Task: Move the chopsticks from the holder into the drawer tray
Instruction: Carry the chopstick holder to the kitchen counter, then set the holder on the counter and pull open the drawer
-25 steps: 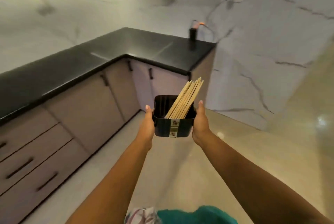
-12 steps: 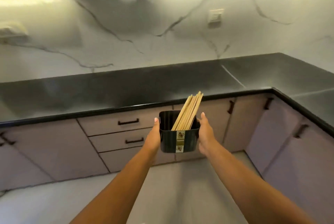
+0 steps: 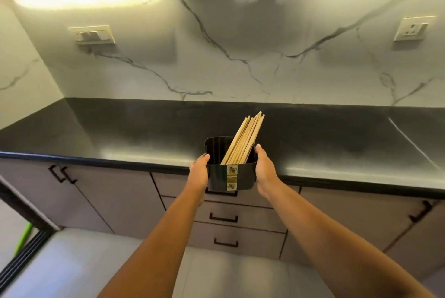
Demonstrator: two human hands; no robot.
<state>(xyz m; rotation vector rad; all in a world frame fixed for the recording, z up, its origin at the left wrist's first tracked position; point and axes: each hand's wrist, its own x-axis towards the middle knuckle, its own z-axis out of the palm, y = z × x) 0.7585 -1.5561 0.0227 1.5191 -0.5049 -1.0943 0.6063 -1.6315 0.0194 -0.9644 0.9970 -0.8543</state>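
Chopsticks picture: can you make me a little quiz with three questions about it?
1. True or false: the chopsticks lie flat on the counter.
2. What holds the holder? A) left hand only B) both hands C) right hand only
3. Fill in: the drawers below the counter are all ____.

Key: 1. False, they lean in the holder. 2. B. 3. Closed.
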